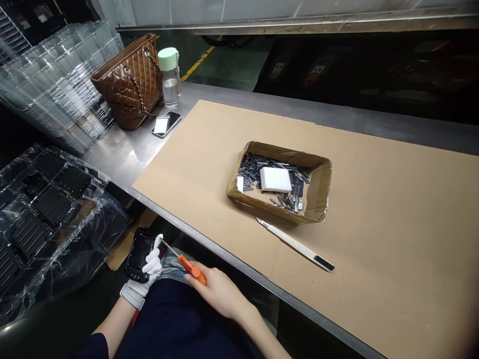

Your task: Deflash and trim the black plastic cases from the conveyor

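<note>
My left hand (152, 267), in a white glove, is closed around a black plastic housing (137, 254), a rounded rectangular part. It is held over my lap, below the table's front edge. Bare, my right hand (217, 289) grips an orange-handled tool (191, 269) with a thin metal shaft. The shaft points left toward the gloved fingers; whether its tip touches them or the housing I cannot tell. On the cardboard beyond my hands, a white-handled craft knife (295, 244) lies beside an open cardboard box (284, 214).
Inside the box are many small black strips (254, 164) and a white foam block (276, 179). Cardboard (374, 209) covers the metal table. A brown handbag (130, 80), water bottle (171, 80) and phone (166, 124) stand back left. Clear trays (56, 75) and plastic-wrapped black parts (52, 204) are at left.
</note>
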A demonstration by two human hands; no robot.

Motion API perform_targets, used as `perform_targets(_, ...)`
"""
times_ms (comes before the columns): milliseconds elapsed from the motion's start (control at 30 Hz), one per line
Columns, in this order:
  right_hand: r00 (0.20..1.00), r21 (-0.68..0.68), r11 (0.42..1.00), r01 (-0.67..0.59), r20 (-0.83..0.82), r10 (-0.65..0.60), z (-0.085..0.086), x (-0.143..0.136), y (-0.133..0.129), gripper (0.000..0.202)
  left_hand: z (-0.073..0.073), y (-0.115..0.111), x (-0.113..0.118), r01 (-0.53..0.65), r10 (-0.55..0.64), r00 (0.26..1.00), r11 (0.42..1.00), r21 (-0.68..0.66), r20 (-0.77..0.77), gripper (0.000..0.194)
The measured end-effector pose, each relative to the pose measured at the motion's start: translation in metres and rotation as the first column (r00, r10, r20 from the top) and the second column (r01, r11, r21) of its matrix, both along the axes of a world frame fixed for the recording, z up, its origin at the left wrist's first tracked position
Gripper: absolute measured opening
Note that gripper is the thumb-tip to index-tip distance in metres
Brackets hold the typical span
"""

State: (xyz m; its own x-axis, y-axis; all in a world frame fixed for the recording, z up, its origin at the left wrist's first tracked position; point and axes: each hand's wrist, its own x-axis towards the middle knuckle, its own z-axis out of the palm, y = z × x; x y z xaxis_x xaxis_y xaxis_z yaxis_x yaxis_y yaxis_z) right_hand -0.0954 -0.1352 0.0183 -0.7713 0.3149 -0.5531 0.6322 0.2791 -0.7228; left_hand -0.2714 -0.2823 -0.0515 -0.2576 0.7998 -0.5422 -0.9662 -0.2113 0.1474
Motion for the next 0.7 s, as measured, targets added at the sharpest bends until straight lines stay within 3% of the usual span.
perform_targets(133, 0.992, -0.112, 0.988, 0.11, -0.054, -0.117, -0.012, 0.023, 0.008, 0.049, 0.014, 0.007, 0.004, 0.011, -0.011, 1.0, 1.0, 0.007, -0.025, 0.036)
perform_targets(300, 0.987, -0.254, 0.96, 0.12, -0.073, -0.142, -0.017, 0.05, 0.003, 0.064, 0.027, 0.022, 0.008, 0.015, -0.016, 1.0, 0.999, -0.033, -0.002, 0.039)
perform_targets(400, 0.983, -0.3, 0.946, 0.123, -0.093, -0.157, -0.015, 0.053, -0.004, 0.066, 0.027, 0.026, 0.008, 0.028, -0.028, 0.999, 1.0, 0.001, 0.045, 0.045)
perform_targets(567, 0.985, -0.292, 0.947, 0.135, -0.065, -0.161, -0.015, 0.05, -0.008, 0.066, -0.002, 0.021, -0.001, 0.192, -0.197, 0.972, 0.98, -0.053, -0.127, 0.048)
perform_targets(700, 0.979, -0.195, 0.961, 0.196, -0.016, -0.203, -0.041, 0.057, -0.007, 0.063, -0.034, 0.008, -0.021, 0.317, -0.349, 0.91, 0.934, -0.167, -0.223, 0.031)
